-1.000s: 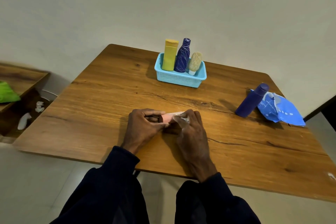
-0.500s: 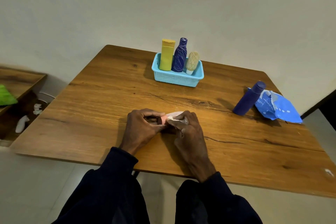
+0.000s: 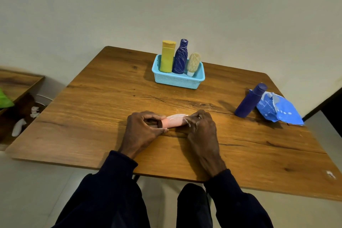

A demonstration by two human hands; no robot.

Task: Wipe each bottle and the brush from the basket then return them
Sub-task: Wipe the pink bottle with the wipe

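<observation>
1. Lying at the far left edge, a green item sat on a low wooden shelf, with small white objects below it on the floor.
2. The person's left hand rested at the front middle of the desk. Its fingers were curled, with thumb and fingertips pinching the dark-capped end of a pink bottle.
3. The pink bottle was held on its side between both hands, low over the wood. Whether it touched the desk could not be told. A thin white wipe lay draped over its right half.
4. Behind the hands, a light-blue basket stood near the desk's far edge. It held, in order, an upright yellow bottle, a patterned bottle in dark blue, and a cream brush leaning at the right end.
5. The right hand was curled round the wipe and the pink bottle's other end, knuckles up.
6. A plain dark-blue bottle stood upright on the right of the desk, well apart from the basket.
7. A crumpled blue packet lay just beside that bottle, close to the desk's right edge.
</observation>
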